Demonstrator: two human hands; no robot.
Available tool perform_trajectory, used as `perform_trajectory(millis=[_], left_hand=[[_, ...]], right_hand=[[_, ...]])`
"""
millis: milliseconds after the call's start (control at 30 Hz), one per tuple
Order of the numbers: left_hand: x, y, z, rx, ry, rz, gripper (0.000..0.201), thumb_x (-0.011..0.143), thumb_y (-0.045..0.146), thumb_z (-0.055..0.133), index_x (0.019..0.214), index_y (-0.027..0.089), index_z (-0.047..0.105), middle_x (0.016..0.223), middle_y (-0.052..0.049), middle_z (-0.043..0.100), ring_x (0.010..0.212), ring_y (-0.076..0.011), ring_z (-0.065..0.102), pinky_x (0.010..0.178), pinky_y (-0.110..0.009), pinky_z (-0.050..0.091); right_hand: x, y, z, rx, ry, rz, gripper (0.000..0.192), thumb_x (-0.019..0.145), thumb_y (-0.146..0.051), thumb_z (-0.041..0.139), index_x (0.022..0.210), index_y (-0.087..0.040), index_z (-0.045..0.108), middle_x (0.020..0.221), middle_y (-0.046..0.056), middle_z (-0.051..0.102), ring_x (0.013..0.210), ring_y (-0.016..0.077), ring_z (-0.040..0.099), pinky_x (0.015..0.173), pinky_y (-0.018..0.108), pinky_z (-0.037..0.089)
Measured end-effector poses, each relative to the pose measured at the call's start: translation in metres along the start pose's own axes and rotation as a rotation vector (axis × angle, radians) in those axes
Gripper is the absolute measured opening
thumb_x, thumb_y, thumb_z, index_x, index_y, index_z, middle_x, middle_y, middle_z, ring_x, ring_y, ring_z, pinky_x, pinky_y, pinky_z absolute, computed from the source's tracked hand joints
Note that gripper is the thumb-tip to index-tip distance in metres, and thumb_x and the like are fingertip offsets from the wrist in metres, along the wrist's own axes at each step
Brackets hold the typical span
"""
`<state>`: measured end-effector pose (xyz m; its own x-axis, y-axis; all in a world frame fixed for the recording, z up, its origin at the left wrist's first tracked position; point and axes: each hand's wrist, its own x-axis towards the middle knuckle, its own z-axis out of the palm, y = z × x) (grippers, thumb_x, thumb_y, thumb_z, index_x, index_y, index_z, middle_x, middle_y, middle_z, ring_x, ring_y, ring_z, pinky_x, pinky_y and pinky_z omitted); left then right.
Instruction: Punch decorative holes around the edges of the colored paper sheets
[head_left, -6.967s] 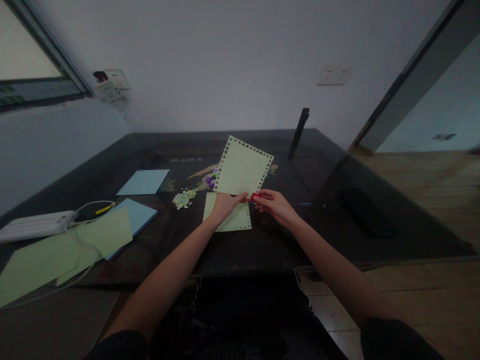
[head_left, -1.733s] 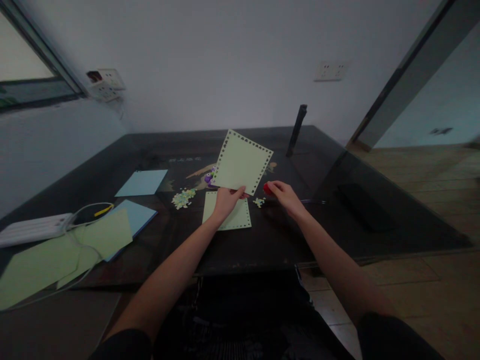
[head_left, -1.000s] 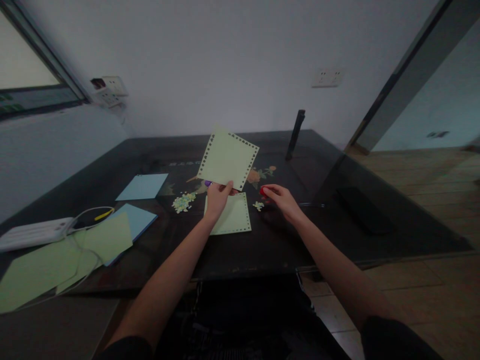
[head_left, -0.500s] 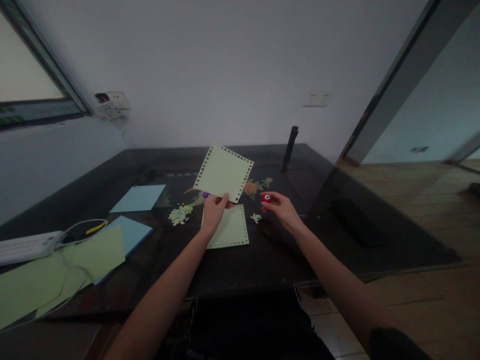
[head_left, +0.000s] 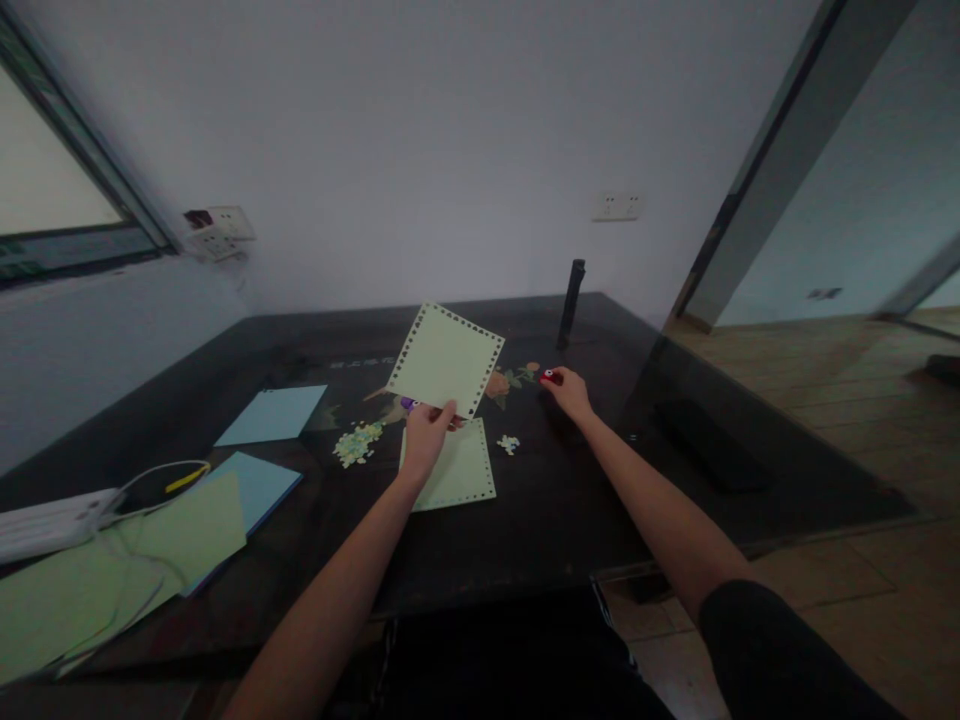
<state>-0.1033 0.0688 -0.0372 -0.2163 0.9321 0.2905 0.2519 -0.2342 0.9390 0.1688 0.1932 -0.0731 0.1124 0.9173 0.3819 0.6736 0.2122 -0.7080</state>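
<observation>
My left hand [head_left: 429, 437] pinches a pale green paper sheet [head_left: 448, 358] with small holes punched along its edges, tilted up above the table. A small purple paper punch [head_left: 408, 404] shows beside those fingers, partly hidden by the sheet. Off to the right, my right hand [head_left: 571, 393] is closed on a small red paper punch [head_left: 550, 376] with a white dot, low over the tabletop. Under the left hand lies a second green sheet [head_left: 457, 470] with holes along its edges. Paper bits lie in a large pile [head_left: 358, 443] to the left and a small pile [head_left: 508, 444] to the right.
Blue sheets [head_left: 274, 413] and plain green sheets [head_left: 199, 520] lie on the left, near a white power strip [head_left: 52, 522] and its cable. A black upright object [head_left: 571, 303] stands at the back. A dark flat object [head_left: 709, 443] lies on the right.
My right hand has moved away to the right and farther back with the red paper punch, lower to the tabletop. My left hand still holds up the sheet; the view has shifted slightly.
</observation>
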Motion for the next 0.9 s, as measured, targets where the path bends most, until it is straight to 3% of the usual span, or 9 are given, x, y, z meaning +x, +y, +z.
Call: perform_trajectory(millis=[400, 600, 767, 900], left_hand=[[-0.003, 0.011, 0.003, 0.016, -0.055, -0.030, 0.029, 0.074, 0.037, 0.059, 0.063, 0.011, 0.064, 0.055, -0.007, 0.066, 0.051, -0.0166, 0.061, 0.054, -0.026, 0.048], [-0.002, 0.008, 0.002, 0.102, -0.155, -0.020, 0.034, 0.075, 0.039, 0.058, 0.055, 0.012, 0.063, 0.054, -0.009, 0.066, 0.051, -0.0165, 0.061, 0.055, -0.025, 0.048], [0.001, 0.004, 0.002, 0.145, -0.237, -0.031, 0.031, 0.074, 0.038, 0.059, 0.055, 0.014, 0.063, 0.053, -0.008, 0.066, 0.051, -0.0174, 0.061, 0.054, -0.026, 0.047], [-0.001, 0.007, 0.001, 0.137, -0.314, -0.046, 0.027, 0.073, 0.036, 0.061, 0.055, 0.015, 0.062, 0.052, -0.006, 0.066, 0.051, -0.0175, 0.061, 0.055, -0.026, 0.048]], right_hand=[[-0.006, 0.005, 0.007, -0.042, 0.014, -0.080, 0.018, 0.067, -0.027, 0.067, 0.084, -0.018, 0.068, 0.088, 0.008, 0.062, 0.086, 0.0227, 0.054, 0.084, 0.038, 0.039], [-0.006, 0.002, 0.000, 0.014, 0.066, -0.064, 0.039, 0.065, -0.036, 0.070, 0.098, -0.015, 0.065, 0.093, 0.012, 0.064, 0.087, 0.0247, 0.057, 0.084, 0.040, 0.042], [-0.006, -0.017, -0.020, 0.249, 0.120, -0.073, 0.034, 0.074, -0.045, 0.058, 0.089, -0.016, 0.066, 0.092, 0.011, 0.067, 0.087, 0.0233, 0.059, 0.086, 0.040, 0.043], [-0.011, -0.041, -0.027, 0.623, -0.093, 0.025, 0.040, 0.072, -0.051, 0.060, 0.093, -0.017, 0.065, 0.082, 0.007, 0.069, 0.075, 0.0187, 0.062, 0.073, 0.034, 0.048]])
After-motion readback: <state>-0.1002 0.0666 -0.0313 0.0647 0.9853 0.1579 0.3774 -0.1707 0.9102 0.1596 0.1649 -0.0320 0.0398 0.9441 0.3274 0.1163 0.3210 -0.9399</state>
